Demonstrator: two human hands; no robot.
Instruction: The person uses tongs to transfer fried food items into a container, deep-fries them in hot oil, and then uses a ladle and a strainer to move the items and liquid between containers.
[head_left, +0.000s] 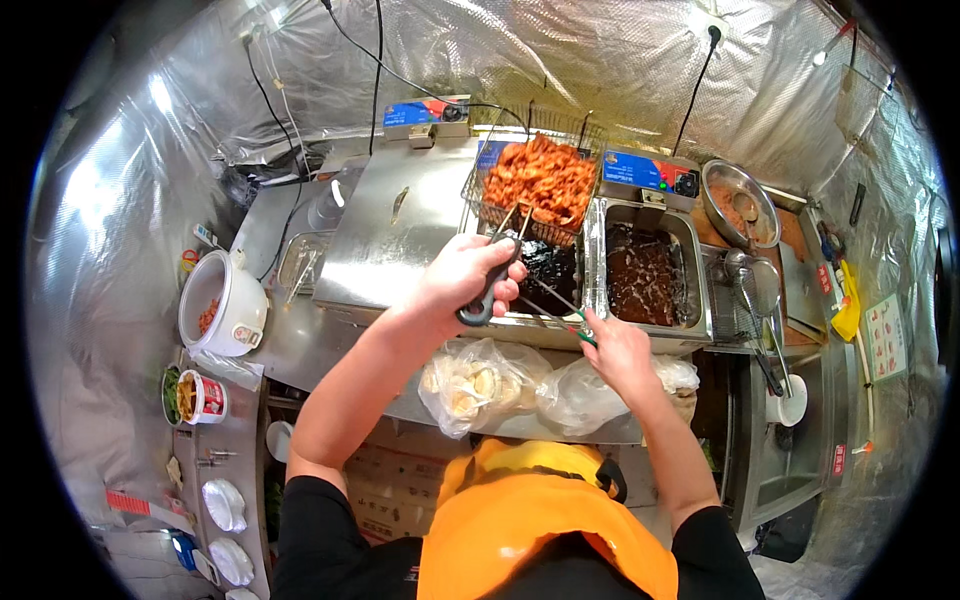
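My left hand (480, 277) grips the black handle (475, 311) of a wire fry basket (471, 187). Browned fried pieces (540, 180), perhaps meat, fill much of the basket, which is raised over the dark oil of a deep fryer's middle vat (553, 274). In my right hand (622, 349) is a thin two-armed metal tool, apparently tongs (559, 298), with green and red at the grip. Its arms point up and left, and its tips are hard to make out near the basket handle. To the right, a second vat (649, 266) holds brown oil with pale foam.
A steel lid (375, 225) covers the fryer's left part. Plastic bags of food (484, 382) sit along the front edge. At right are a steel bowl with a ladle (742, 202) and wire strainers (750, 289). A white cooker (223, 304) stands left. Black cords (697, 94) hang behind.
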